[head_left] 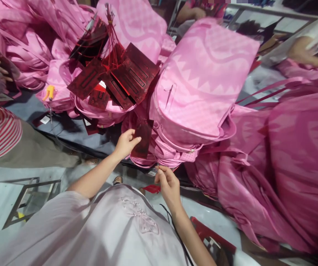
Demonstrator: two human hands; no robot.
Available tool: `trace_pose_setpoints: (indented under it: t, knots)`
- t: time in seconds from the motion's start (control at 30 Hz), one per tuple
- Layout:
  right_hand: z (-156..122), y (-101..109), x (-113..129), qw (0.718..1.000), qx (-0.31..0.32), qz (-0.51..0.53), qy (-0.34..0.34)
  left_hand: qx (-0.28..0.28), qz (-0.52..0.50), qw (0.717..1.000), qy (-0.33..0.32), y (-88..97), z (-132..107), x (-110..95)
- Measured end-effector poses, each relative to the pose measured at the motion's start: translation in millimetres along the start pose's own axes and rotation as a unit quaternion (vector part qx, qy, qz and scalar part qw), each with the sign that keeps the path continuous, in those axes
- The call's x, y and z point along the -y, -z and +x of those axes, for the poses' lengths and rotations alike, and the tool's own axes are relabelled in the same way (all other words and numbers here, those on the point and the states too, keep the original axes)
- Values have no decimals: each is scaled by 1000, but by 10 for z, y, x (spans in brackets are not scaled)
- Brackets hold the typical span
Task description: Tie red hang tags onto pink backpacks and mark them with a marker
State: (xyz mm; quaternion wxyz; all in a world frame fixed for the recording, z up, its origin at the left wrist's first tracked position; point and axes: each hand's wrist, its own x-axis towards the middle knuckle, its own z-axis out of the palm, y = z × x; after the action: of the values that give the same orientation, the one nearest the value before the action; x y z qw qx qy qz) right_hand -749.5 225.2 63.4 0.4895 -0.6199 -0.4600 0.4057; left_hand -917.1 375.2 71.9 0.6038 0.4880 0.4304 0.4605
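Note:
Between the thumb and fingers of my left hand (126, 143) is a dark red hang tag (142, 137), held upright in front of the backpacks. My right hand (169, 184) is lower and to the right, its thumb and fingertips pinched together. Whatever they hold is too small to make out. Just beyond both hands, a pink backpack (197, 77) with a pale wavy, toothed pattern lies on top of other pink bags. To its left, a bunch of dark red hang tags (135, 75) on red strings rests over more pink backpacks (131, 26).
Pink backpacks (300, 155) are heaped on the right, and more pink bags (37, 40) at the left on a dark table (65, 125). A yellow-handled object (49, 92) lies there. A co-worker in stripes (1, 133) stands left; others work across. A metal-framed stool (17, 207) is lower left.

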Motion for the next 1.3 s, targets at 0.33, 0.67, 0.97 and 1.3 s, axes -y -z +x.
trace_pose_setpoints:
  t: [0.33, 0.67, 0.97, 1.3]
  knots:
    - [192, -146, 270, 983, 75, 140, -94, 46, -33, 997, 60, 93, -707, -115]
    - [90, -227, 209, 969, 188, 105, -122, 48, 56, 997, 2, 113, -914, -120]
    - [-88, -225, 388, 997, 66, -26, -19, -14, 176, 983, -53, -3, -1077, 44]
    - [-156, -376, 314, 990, 117, -1, -78, 47, 316, 940, -115, 48, -1328, 154]
